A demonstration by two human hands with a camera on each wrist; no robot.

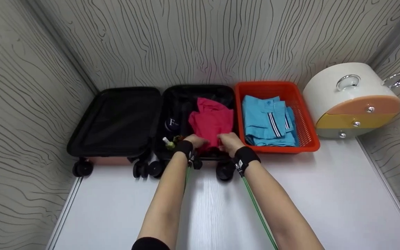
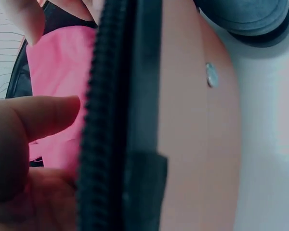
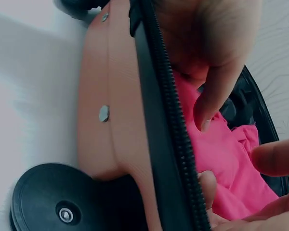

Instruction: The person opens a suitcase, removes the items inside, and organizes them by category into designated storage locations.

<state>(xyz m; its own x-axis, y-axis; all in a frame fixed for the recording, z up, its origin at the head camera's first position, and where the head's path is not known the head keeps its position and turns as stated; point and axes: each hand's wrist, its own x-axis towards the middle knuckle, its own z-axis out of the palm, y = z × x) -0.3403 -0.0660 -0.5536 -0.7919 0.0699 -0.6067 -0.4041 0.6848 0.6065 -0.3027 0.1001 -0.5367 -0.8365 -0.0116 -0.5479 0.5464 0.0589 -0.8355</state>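
A bright pink folded garment (image 1: pixel 211 119) lies in the right half of an open suitcase (image 1: pixel 200 89) with black lining. My left hand (image 1: pixel 196 140) is over the garment's near left edge, its thumb (image 2: pixel 53 115) extended beside the zipper and its lower fingers partly hidden behind the rim. At the near right edge, my right hand (image 1: pixel 230 142) rests with thumb and fingers apart in the right wrist view. Both hands reach in past the black zipper (image 3: pixel 176 130). Neither one shows cloth pinched between its fingertips.
The empty suitcase half (image 1: pixel 120 121) lies to the left, wheels (image 1: pixel 82 168) toward me. Dark and yellow small items (image 1: pixel 171 143) sit left of the garment. An orange basket (image 1: pixel 276 149) holds blue folded clothes (image 1: pixel 267 119); a white drawer box (image 1: pixel 349 83) stands at the far right.
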